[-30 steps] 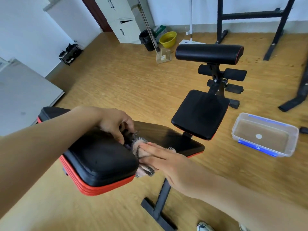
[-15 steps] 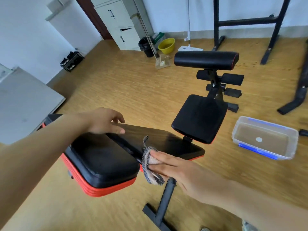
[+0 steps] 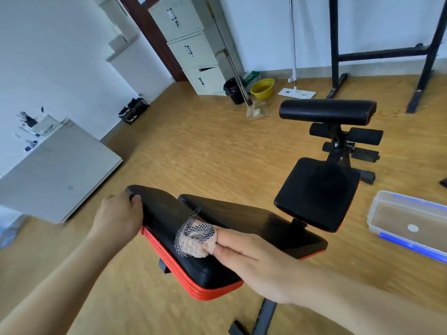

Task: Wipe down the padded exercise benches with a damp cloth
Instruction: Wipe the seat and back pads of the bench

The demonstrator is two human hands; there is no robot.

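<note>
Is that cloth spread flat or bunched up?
Bunched up: the cloth is a crumpled wad pressed on the bench pad by the right hand.

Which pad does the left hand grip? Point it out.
The nearest pad, with the thick red edge: the left hand grips its far corner. The middle pad, seat and roller lie farther off.

The right grip [image 3: 254, 262] presses a checked cloth [image 3: 193, 240], fingers straight, onto a black padded surface [image 3: 159, 211] with red edging. To its left, the left grip [image 3: 118, 218] curls over the surface's corner.
</note>
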